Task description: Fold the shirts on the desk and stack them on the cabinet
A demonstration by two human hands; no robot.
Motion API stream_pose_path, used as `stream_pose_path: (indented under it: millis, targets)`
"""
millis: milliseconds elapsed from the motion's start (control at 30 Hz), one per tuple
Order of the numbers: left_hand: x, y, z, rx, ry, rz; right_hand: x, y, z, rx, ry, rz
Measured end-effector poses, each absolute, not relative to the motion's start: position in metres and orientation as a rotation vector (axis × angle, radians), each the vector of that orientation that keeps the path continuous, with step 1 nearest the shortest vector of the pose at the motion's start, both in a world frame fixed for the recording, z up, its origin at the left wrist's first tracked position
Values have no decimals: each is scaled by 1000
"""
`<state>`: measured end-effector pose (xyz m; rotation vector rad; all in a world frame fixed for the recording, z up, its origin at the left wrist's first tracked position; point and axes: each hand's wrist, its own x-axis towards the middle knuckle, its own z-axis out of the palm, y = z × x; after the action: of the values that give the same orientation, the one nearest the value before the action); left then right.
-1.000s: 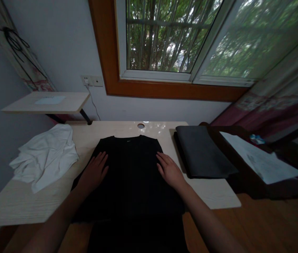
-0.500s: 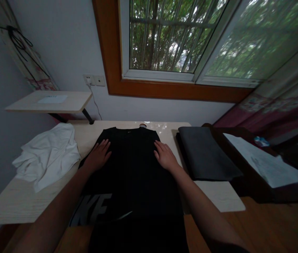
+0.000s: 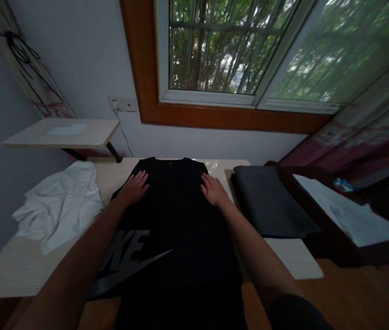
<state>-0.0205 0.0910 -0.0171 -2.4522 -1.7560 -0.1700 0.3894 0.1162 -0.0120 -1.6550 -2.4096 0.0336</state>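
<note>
I am looking down past two bare hands at a black shirt (image 3: 180, 215) lying face up beneath them on a pale table (image 3: 19, 266). My left hand (image 3: 134, 188) is resting palm down near one shoulder of the shirt, and my right hand (image 3: 214, 189) is resting near the other. Both are lying flat with fingers extended, pinching nothing. The neckline (image 3: 170, 162) is sitting beyond and between the fingertips; big grey lettering (image 3: 129, 250) is showing nearer me, beside the left forearm. The near end is blending into dark clothing (image 3: 180, 311), so I am not managing to tell where it stops.

I am judging the shirt light, soft and limp, perhaps a little slippery, with little risk of breaking. It is probably offering its best holds at the shoulder corners, just beyond each hand, where a pinch would be keeping the width taut.

A crumpled white cloth (image 3: 60, 201) is lying left of the left hand; a dark grey flat bundle (image 3: 270, 199) is lying right of the right.
</note>
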Motion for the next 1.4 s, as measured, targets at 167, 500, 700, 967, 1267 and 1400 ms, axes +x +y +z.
stream_pose_path:
  millis: [167,500,700,967,1267,1400]
  targets:
    - [-24,109,-20,-2462,-1746,-171,389,133,-12,-1709,-2440,86]
    - [-25,131,-22,-2454,-1780,-128,389,155,-11,-1796,-2502,165]
    - [-23,130,-19,-2454,-1781,-140,390,157,-13,-1801,-2505,158]
    - [-22,125,-21,-2414,-1793,-132,389,154,-10,-1810,-2522,77]
    - [-21,118,-18,-2406,-1808,-106,369,122,4,-1557,-2557,-105]
    - [-20,114,-17,-2408,-1795,-131,368,101,-2,-1495,-2595,-3]
